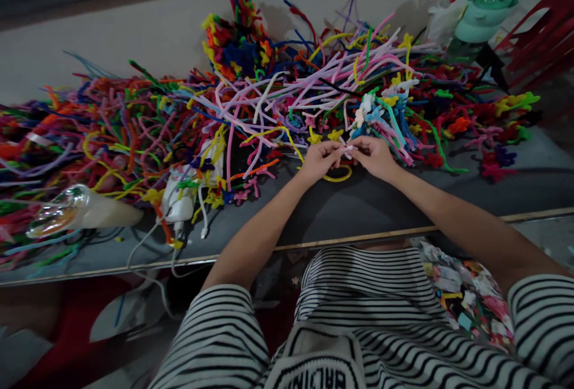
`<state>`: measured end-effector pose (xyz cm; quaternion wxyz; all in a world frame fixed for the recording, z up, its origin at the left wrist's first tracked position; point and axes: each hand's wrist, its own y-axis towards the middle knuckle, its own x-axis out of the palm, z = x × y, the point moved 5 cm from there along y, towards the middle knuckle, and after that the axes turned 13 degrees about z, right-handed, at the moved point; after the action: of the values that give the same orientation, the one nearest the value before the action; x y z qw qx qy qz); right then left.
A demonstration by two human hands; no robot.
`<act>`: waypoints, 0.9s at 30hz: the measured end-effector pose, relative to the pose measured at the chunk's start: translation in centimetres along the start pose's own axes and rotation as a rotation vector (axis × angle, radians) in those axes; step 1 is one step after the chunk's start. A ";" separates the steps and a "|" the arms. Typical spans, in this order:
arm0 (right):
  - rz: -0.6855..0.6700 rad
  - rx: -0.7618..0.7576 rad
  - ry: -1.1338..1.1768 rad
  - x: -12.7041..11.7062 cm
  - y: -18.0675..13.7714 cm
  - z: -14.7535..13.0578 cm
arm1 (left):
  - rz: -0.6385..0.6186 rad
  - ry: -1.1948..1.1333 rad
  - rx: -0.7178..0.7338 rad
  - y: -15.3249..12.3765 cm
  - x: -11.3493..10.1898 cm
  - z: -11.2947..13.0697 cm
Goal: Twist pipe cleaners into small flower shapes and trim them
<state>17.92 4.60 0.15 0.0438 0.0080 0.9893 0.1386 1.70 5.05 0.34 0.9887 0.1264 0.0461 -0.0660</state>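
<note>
My left hand and my right hand meet over the dark table, fingers pinched together. Between the fingertips is a small pale pink pipe cleaner, bent into a little shape; both hands grip it. Just under the hands lies a pair of scissors with a yellow handle, partly covered by them. Two yellow pipe-cleaner flowers lie just beyond my fingers. White and blue pipe-cleaner flowers sit behind my right hand. Long pink and lilac pipe cleaners are heaped farther back.
Tangled multicoloured pipe cleaners cover the table's left and back. A white charger with cables and a plastic cup on its side lie at left. A mint-green container stands back right. Scraps fill the space below the table edge.
</note>
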 end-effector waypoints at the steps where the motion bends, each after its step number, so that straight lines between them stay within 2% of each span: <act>1: -0.006 0.013 0.006 0.0 0.0 -0.1 | -0.004 -0.001 0.001 0.0 0.0 0.0; 6: 0.009 0.036 0.011 -0.1 0.1 -0.2 | 0.069 0.010 0.018 0.1 0.0 -0.3; 11: 0.004 0.099 0.084 0.3 -0.1 0.4 | 0.245 0.209 0.196 -0.9 -0.2 0.8; 14: 0.022 0.126 0.131 0.6 -0.2 0.4 | 0.275 0.294 0.254 -1.6 0.0 1.6; 20: 0.004 0.217 0.173 0.6 0.3 0.9 | 0.311 0.352 0.272 -1.8 0.2 1.8; 27: 0.084 0.090 0.098 -0.1 0.5 0.9 | 0.337 0.361 0.249 -1.4 -0.6 1.9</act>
<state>18.09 5.34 -0.56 -0.0110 0.0447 0.9943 0.0957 1.03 3.32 1.87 0.9383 0.2626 0.1914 0.1181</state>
